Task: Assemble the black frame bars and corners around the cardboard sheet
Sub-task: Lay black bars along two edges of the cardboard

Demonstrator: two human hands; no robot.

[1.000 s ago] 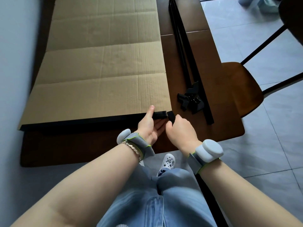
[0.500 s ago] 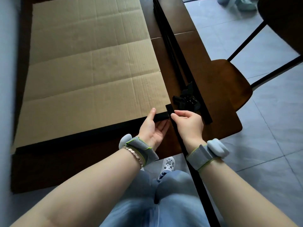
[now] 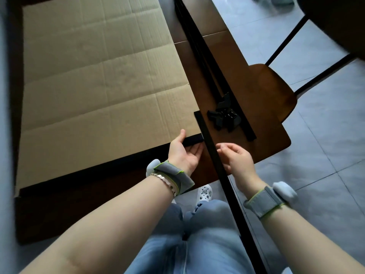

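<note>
left hand [image 3: 184, 155], centre frame: palm-up, pinched frame bar [image 3: 192, 141] between thumb and fingers | right hand [image 3: 236, 158], just right of it: hovered, fingers loosely curled

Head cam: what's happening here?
A person is framing a cardboard sheet on a table. The left hand holds the right end of the bar along the near edge. The right hand is at a second bar angled toward that corner; its grip is blurred. To the right lie spare bars and corners.
</note>
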